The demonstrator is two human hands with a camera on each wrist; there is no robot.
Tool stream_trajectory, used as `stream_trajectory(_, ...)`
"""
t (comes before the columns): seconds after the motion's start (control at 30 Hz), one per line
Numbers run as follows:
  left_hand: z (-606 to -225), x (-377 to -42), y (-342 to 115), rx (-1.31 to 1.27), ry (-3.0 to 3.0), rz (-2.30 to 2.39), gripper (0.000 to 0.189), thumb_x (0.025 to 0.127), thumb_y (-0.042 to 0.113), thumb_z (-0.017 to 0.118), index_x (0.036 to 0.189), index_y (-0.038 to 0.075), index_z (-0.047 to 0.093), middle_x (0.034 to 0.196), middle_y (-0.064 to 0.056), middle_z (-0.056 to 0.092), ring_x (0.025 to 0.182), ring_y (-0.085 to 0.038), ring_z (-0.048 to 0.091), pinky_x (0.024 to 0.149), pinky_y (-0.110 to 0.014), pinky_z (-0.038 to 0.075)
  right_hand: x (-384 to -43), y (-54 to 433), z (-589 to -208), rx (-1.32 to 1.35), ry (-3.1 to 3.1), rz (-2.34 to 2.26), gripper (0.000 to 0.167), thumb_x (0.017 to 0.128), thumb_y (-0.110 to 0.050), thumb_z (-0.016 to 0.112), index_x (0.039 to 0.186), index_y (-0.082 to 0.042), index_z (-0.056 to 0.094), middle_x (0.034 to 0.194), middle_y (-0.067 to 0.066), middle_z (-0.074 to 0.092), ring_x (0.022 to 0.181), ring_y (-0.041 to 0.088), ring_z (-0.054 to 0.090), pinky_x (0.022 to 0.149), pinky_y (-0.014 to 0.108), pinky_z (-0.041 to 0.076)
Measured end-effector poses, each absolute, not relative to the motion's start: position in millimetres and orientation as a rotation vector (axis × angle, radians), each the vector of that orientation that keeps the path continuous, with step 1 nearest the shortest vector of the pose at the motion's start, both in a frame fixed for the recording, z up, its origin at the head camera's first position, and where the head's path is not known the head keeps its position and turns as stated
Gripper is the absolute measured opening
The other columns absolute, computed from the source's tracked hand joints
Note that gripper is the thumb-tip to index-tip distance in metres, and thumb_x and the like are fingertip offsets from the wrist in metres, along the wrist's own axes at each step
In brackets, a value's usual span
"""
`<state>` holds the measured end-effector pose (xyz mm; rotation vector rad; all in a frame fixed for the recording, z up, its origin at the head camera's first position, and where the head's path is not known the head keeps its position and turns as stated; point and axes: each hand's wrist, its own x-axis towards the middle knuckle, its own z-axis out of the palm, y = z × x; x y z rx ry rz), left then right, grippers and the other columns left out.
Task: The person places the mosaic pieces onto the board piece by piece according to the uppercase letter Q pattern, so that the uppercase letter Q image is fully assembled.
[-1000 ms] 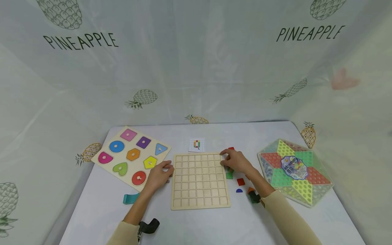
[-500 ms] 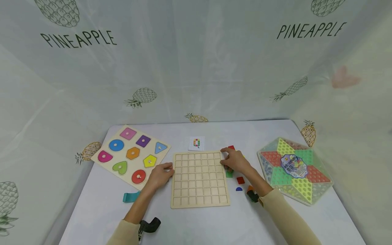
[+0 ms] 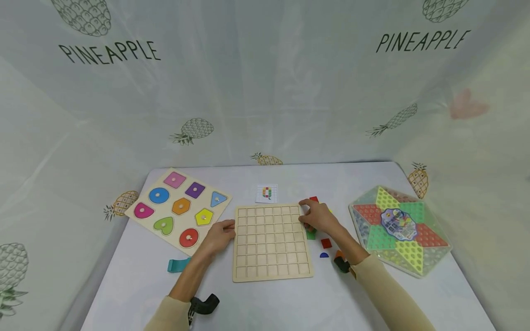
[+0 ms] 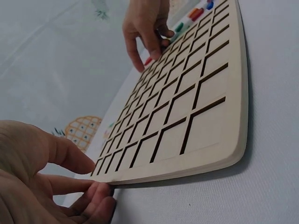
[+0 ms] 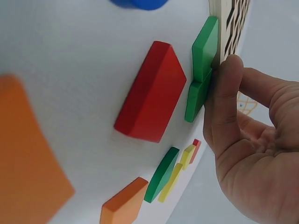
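Observation:
A wooden grid board (image 3: 273, 278) lies flat on the table, its square cells bare. At its left edge, my left hand (image 3: 219, 236) holds the rim: the left wrist view has the thumb (image 4: 77, 161) at the top face and curled fingers along the side. Across from it, near the far right corner, my right hand (image 3: 320, 217) grips the edge with bent fingers. Two green tiles (image 5: 205, 49) lie against that edge, close beside the right fingers. A red block (image 5: 152, 93) rests on the table a little apart.
Orange, yellow and blue pieces (image 3: 324, 255) are scattered right of the board. A card with a colored Q (image 3: 267, 193) lies behind it. Left is a shape puzzle (image 3: 181, 207) and a teal piece (image 3: 178, 265); right, a star-patterned hexagonal game board (image 3: 397, 225).
The left hand's fingers have drawn closer together at the board's left edge. The right hand and the board stay almost where they were; the head view shifts slightly.

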<state>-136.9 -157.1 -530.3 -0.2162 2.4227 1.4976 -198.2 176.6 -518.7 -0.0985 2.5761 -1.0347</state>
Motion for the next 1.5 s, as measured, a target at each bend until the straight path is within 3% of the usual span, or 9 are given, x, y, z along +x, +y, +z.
stream_trajectory(0.3, -533, -133, -156, -0.216, 2.429, 1.532, 0.043, 0.097, 0.009, 0.058, 0.14, 0.001, 0.057, 0.127, -0.012, 0.066, 0.115, -0.025, 0.062, 0.099, -0.044, 0.049, -195, 177, -519, -0.099, 2.563, -1.086, 0.055, 0.092, -0.015, 0.072, 0.142, -0.006, 0.053, 0.074, 0.006, 0.067, 0.054, 0.019, 0.065, 0.056, 0.033, 0.055)
stream_trajectory(0.57, -541, -134, -153, -0.198, 2.698, 1.398, 0.042, 0.088, 0.008, 0.07, 0.129, 0.001, 0.066, 0.111, -0.01, 0.073, 0.1, -0.024, 0.07, 0.088, -0.04, 0.055, -194, 177, -523, -0.106, 2.571, -1.089, 0.056, 0.091, -0.016, 0.072, 0.143, -0.007, 0.052, 0.076, 0.006, 0.067, 0.053, 0.018, 0.065, 0.054, 0.032, 0.054)
stream_trajectory(0.93, -543, -134, -148, -0.186, 2.803, 1.282, 0.048, 0.082, 0.011, 0.08, 0.127, 0.002, 0.068, 0.099, -0.006, 0.067, 0.091, -0.018, 0.063, 0.077, -0.033, 0.05, -194, 176, -521, -0.121, 2.588, -1.076, 0.054, 0.092, -0.013, 0.071, 0.142, -0.005, 0.052, 0.077, 0.006, 0.069, 0.053, 0.019, 0.065, 0.052, 0.032, 0.052)
stream_trajectory(1.1, -545, -134, -149, -0.165, 2.816, 1.253, 0.051, 0.08, 0.012, 0.081, 0.128, 0.002, 0.067, 0.101, -0.006, 0.067, 0.087, -0.018, 0.059, 0.072, -0.031, 0.046, -193, 178, -521, -0.138, 2.595, -1.052, 0.055, 0.092, -0.015, 0.071, 0.142, -0.005, 0.052, 0.076, 0.005, 0.068, 0.053, 0.019, 0.064, 0.051, 0.031, 0.051)
stream_trajectory(1.33, -547, -132, -153, -0.166, 2.813, 1.229, 0.05, 0.081, 0.016, 0.082, 0.127, 0.005, 0.068, 0.105, -0.003, 0.069, 0.089, -0.016, 0.063, 0.075, -0.032, 0.049, -194, 177, -521, -0.138, 2.584, -1.051, 0.055, 0.092, -0.015, 0.071, 0.143, -0.006, 0.051, 0.076, 0.004, 0.068, 0.053, 0.019, 0.064, 0.052, 0.031, 0.051)
stream_trajectory(1.5, -546, -132, -155, -0.154, 2.806, 1.233, 0.05, 0.081, 0.018, 0.082, 0.128, 0.007, 0.068, 0.104, -0.001, 0.069, 0.083, -0.013, 0.064, 0.071, -0.031, 0.05, -194, 177, -518, -0.132, 2.586, -1.044, 0.055, 0.092, -0.015, 0.071, 0.143, -0.006, 0.051, 0.078, 0.004, 0.068, 0.054, 0.019, 0.064, 0.051, 0.03, 0.049)
